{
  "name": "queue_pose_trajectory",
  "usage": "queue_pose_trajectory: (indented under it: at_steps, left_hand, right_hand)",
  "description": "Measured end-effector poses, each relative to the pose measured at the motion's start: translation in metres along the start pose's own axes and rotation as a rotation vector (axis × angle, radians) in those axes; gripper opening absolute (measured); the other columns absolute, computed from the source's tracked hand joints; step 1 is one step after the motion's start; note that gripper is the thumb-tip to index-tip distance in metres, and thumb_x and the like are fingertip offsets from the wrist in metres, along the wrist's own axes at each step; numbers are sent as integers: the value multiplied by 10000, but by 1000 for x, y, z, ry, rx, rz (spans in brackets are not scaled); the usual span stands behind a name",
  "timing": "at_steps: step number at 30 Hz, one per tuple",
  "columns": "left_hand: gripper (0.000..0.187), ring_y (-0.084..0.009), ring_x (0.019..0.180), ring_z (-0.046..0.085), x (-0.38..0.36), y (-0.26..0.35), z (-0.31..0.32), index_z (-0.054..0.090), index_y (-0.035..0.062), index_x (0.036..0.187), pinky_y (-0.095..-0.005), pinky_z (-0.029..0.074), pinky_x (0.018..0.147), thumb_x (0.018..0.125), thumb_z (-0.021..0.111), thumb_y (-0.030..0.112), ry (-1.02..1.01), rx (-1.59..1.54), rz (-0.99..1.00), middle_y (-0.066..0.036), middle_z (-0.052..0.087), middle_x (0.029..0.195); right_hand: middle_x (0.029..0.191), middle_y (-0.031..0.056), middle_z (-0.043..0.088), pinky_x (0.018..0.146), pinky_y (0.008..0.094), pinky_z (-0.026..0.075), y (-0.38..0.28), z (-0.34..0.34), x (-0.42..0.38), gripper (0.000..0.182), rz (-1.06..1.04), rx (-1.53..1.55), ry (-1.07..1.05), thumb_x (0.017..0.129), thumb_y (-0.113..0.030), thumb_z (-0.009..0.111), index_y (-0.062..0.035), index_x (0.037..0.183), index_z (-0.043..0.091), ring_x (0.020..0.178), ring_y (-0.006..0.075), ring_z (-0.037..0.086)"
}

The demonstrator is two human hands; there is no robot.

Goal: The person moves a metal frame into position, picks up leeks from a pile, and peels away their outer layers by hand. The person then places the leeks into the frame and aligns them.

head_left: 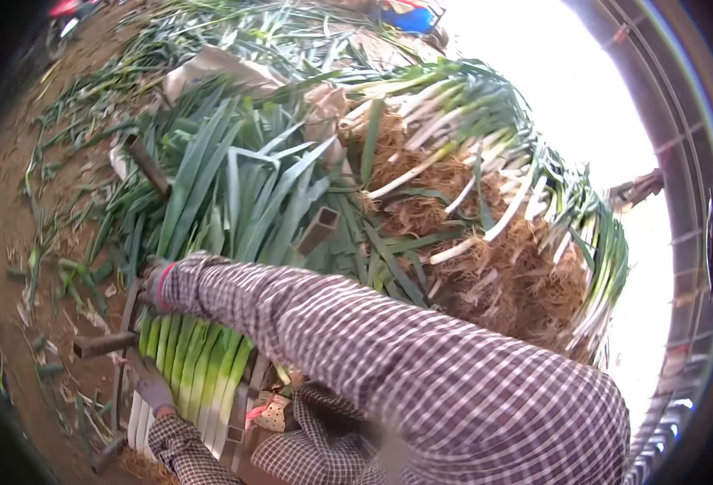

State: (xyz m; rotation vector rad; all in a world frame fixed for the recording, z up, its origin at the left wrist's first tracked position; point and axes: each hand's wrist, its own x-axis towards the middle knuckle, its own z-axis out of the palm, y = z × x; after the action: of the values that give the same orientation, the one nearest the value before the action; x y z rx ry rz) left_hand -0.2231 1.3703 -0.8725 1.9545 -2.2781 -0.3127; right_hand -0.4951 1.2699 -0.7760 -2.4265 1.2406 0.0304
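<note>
A row of leeks point(198, 364) lies side by side in a metal frame point(122, 380), white stems toward the bottom and green leaves fanning out above. My left hand point(152, 386), in a greyish glove, rests along the left edge of the stems with its fingers stretched out. Higher up, my right hand point(154, 284) is at the frame's left side, where the leaves begin. Its red-edged cuff shows, but its fingers are mostly hidden. The right checked sleeve crosses over the leeks and covers part of them.
A large heap of leeks with brown roots point(526, 267) lies to the right. Square metal posts point(319, 230) stick up around the leaves. Loose leaves point(73, 283) litter the soil at left. A blue object point(409, 18) is at the top.
</note>
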Motion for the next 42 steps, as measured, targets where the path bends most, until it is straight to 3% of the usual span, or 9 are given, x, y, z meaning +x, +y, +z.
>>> queue_pose_trajectory:
  at_steps: [7,12,15,18,20,21,28,36,42]
  left_hand:
    - [449,-395,1334,408,-4,16,-21,424,3,1424,-448,339,1104,1028,436,214,-52,-80,-65,-240,444,1445]
    - [450,-394,1319,433,-1,3,-20,416,19,1442,-451,348,1099,1029,434,197,-71,-26,-5,-230,459,1440]
    - [436,-378,1313,449,2,-4,-16,450,17,1417,-442,354,1094,1021,456,198,-78,-81,-71,-231,472,1429]
    - [440,-369,1336,427,7,0,-24,458,20,1411,-435,351,1095,1028,447,236,-132,-52,-93,-229,462,1439]
    - [461,-380,1350,407,7,-7,-24,422,26,1436,-432,336,1107,1046,419,272,-148,62,-56,-226,451,1449]
    - [448,-384,1353,398,16,-35,-9,428,26,1429,-439,340,1104,1038,429,247,-144,40,-50,-229,449,1447]
    - [436,-390,1306,437,9,13,-42,434,10,1407,-443,355,1090,1009,456,185,-192,266,-58,-266,479,1394]
    - [526,-352,1358,413,17,-16,-27,368,82,1478,-418,328,1129,1007,465,296,-213,262,-106,-257,449,1441]
    - [454,-402,1335,410,9,-12,-12,431,8,1412,-440,342,1102,992,479,171,-117,210,-87,-278,454,1417]
  right_hand:
    - [1227,129,643,1009,447,419,-68,-95,-82,404,15,149,-180,811,-397,654,-156,1134,685,1212,273,562]
    - [633,28,606,615,370,523,-66,-158,-299,255,-241,31,730,800,-342,618,-128,666,659,640,214,622]
    - [692,39,634,624,358,569,28,-167,-418,124,26,-139,689,817,-252,664,-200,901,740,714,231,666]
    - [894,-13,678,671,307,561,158,-144,-507,276,903,-41,31,1005,-302,482,-207,1207,643,749,158,666]
    - [861,68,688,689,298,565,226,-126,-550,330,1078,-258,162,1009,-393,466,-142,1120,651,714,159,657]
    - [1067,68,673,758,324,567,255,-144,-550,345,1279,-132,-165,1011,-377,462,-171,1249,602,853,211,670]
    - [1478,16,460,1180,493,241,364,-152,-580,510,1291,-420,-234,934,-137,566,-251,1423,478,1383,239,399]
    - [1398,30,521,1160,484,255,348,-167,-583,513,1111,-558,-614,880,-242,661,-244,1376,528,1343,201,441]
    - [1274,17,620,1101,463,368,294,-164,-599,234,775,-555,367,845,-136,665,-217,1065,668,1221,196,561]
